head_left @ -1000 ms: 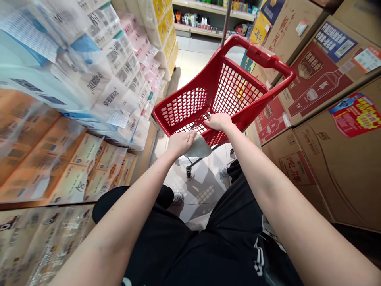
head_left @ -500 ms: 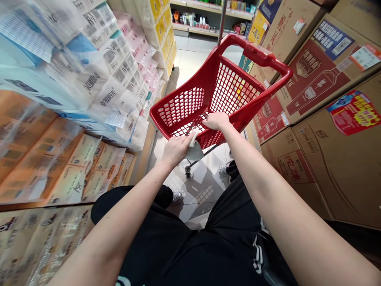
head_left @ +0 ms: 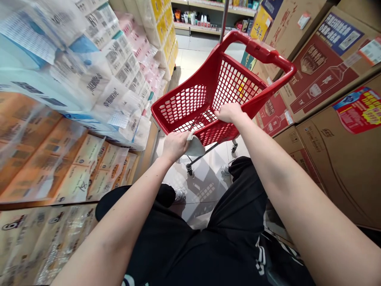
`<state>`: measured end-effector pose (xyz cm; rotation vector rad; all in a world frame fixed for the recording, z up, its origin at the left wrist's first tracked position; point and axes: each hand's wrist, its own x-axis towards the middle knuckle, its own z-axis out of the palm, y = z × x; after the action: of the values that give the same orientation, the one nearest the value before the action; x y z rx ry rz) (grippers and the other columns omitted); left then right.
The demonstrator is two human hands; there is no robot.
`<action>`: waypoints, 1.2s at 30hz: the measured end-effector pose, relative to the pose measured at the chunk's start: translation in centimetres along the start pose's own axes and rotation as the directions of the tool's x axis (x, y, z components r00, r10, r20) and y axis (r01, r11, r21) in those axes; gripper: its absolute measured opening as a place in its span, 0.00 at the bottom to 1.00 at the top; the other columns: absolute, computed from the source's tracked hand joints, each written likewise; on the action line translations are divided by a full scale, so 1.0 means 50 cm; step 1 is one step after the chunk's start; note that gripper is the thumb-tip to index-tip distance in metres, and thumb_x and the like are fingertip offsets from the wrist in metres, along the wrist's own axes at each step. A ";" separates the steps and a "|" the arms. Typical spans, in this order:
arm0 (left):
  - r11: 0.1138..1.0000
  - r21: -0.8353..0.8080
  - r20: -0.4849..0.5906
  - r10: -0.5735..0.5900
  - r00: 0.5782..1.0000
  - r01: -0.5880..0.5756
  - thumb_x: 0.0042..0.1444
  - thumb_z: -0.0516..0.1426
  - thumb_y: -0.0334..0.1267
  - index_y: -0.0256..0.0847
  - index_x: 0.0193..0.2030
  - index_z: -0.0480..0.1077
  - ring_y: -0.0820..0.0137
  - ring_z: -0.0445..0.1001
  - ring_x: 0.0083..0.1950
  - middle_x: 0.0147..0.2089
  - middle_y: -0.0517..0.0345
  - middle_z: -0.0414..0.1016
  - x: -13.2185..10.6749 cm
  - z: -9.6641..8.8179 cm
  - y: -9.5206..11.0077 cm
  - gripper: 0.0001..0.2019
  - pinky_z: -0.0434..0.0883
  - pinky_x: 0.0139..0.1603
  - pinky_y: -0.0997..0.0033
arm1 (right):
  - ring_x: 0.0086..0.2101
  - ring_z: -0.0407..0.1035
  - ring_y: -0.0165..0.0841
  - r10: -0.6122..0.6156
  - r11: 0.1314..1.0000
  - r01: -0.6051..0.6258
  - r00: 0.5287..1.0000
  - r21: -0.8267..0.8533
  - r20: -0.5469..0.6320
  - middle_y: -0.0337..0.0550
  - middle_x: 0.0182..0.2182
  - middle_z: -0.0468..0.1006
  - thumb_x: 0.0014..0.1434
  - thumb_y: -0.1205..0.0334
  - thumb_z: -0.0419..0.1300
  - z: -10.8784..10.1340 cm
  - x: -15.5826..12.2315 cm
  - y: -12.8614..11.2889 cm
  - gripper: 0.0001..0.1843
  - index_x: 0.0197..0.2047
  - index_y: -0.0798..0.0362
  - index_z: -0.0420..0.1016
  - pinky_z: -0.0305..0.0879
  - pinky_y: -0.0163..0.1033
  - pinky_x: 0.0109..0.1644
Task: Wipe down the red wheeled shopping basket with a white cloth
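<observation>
A left hand [head_left: 175, 146] held a pale cloth [head_left: 195, 147] at seven o'clock on a red shopping cart [head_left: 211, 73]; the right hand [head_left: 228, 113] (partly hidden) gripped its rim [head_left: 208, 126] near six.

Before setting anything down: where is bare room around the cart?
Bare floor between the shoes, and pale floor beyond the cart, short of the far shelf. Crowded: stacked packs left, cartons right; left hand, cloth and right hand along the cart's near rim.

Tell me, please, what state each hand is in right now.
Left hand: closed, holding a pale cloth by the cart.
Right hand: closed on the cart's near rim, fingers partly hidden.
</observation>
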<state>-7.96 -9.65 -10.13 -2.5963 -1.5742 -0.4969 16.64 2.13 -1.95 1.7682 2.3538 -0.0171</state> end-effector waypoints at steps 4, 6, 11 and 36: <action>0.999 0.007 -0.025 -0.032 0.999 0.033 0.70 0.38 0.48 0.41 0.53 0.72 0.62 0.76 0.45 0.43 0.48 0.80 0.003 0.003 0.004 0.25 0.62 0.40 0.64 | 0.51 0.72 0.47 0.024 0.998 -0.025 1.000 -0.058 -0.010 0.56 0.49 0.80 0.69 0.48 0.37 0.006 -0.001 0.032 0.34 0.48 0.58 0.82 0.62 0.47 0.53; 0.999 0.023 -0.023 -0.040 0.999 0.041 0.70 0.38 0.49 0.40 0.50 0.73 0.62 0.76 0.44 0.42 0.48 0.80 0.002 0.003 0.009 0.26 0.61 0.40 0.64 | 0.51 0.72 0.47 0.012 0.998 -0.013 1.000 -0.060 -0.020 0.56 0.50 0.80 0.69 0.50 0.36 0.011 0.000 0.031 0.34 0.48 0.58 0.82 0.62 0.46 0.52; 0.991 0.088 -0.010 -0.096 0.995 0.096 0.70 0.37 0.50 0.38 0.48 0.72 0.61 0.76 0.41 0.38 0.47 0.79 -0.007 -0.008 0.027 0.27 0.61 0.38 0.63 | 0.50 0.72 0.46 -0.024 0.998 0.022 0.999 -0.056 -0.033 0.56 0.49 0.80 0.69 0.54 0.37 0.015 -0.007 0.018 0.32 0.48 0.58 0.82 0.62 0.46 0.52; 0.973 -0.028 0.086 -0.226 0.970 0.229 0.68 0.38 0.52 0.41 0.30 0.71 0.63 0.77 0.34 0.32 0.48 0.79 0.036 -0.024 0.035 0.28 0.63 0.32 0.67 | 0.49 0.74 0.47 0.010 1.000 -0.010 0.998 0.007 -0.060 0.57 0.47 0.81 0.67 0.47 0.39 0.021 -0.046 -0.019 0.33 0.48 0.56 0.82 0.64 0.46 0.50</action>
<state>-5.96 -9.21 -8.27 -2.5055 -1.9218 -0.4428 16.50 -0.48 -2.68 1.8084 2.3889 0.0299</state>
